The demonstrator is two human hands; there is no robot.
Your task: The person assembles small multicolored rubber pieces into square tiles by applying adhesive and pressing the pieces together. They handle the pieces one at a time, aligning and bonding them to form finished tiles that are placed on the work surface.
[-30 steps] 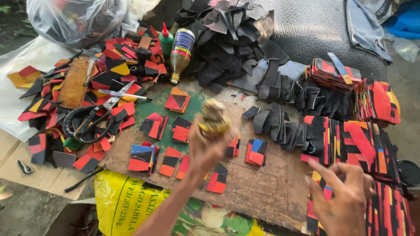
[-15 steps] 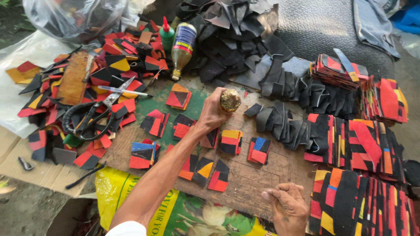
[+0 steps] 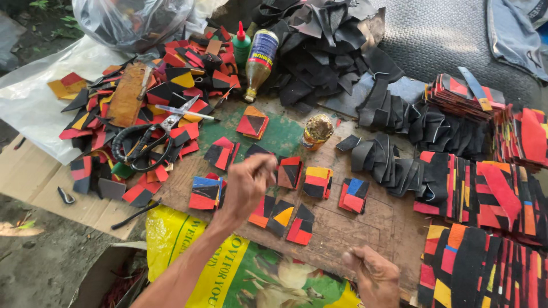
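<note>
Your left hand [image 3: 246,185] hovers over the middle of the wooden board [image 3: 365,228], fingers curled in narrow, pinched together at the tips; I cannot tell whether anything sits between them. Your right hand [image 3: 374,276] is at the near edge of the board, fingers folded into a loose fist, nothing visible in it. The small glue jar [image 3: 317,131] with the golden lid stands upright on the board, far of your left hand and apart from it. Between your left hand and the jar lie red, black and yellow patchwork pieces [image 3: 318,181], more of them just near and right of your knuckles. Left of the board, big black-handled scissors [image 3: 142,145] rest on a heap of red and black scraps [image 3: 171,85]. A bottle [image 3: 260,63] lies tipped on the far side, beside a pile of black offcuts [image 3: 325,51]. Stacks of striped strips [image 3: 485,194] crowd the right. A yellow printed sack [image 3: 228,274] lies under the board's near edge.
</note>
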